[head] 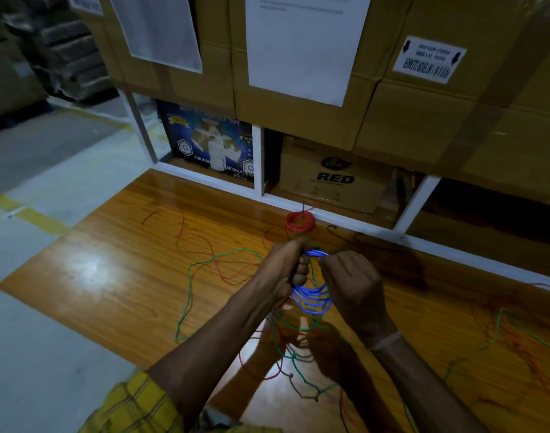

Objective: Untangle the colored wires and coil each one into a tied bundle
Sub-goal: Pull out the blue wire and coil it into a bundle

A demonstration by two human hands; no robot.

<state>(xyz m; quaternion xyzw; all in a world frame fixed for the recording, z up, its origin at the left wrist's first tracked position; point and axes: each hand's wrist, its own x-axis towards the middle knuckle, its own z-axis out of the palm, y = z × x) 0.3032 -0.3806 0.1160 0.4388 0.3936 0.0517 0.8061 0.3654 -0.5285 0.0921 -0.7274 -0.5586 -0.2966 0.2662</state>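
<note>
Just below the middle of the frame, the left hand (286, 267) is closed in a fist around one side of a blue wire coil (312, 296), and the right hand (351, 281) has its fingers curled onto the other side, so both hands are clamped on the same bundle; its thin, glossy loops hang between them in a loose oval. Whether a tie is already wound round it cannot be made out. Just above the hands, against the white frame at the centre of the picture, a red wire bundle (300, 222) sits as a tight, round coil, and it looks finished. So one colour appears done and the blue one is in hand. What seems left is the loose green wire (190, 278), curving wide at centre left, the loose red wire (186, 237) trailing above it, and a dark strand knotted with them at the lower centre, with more tangle at the right edge. All lie on a polished wooden board (111, 276) with a shiny grain, laid on grey floor, below taped cardboard boxes (423, 114).
</note>
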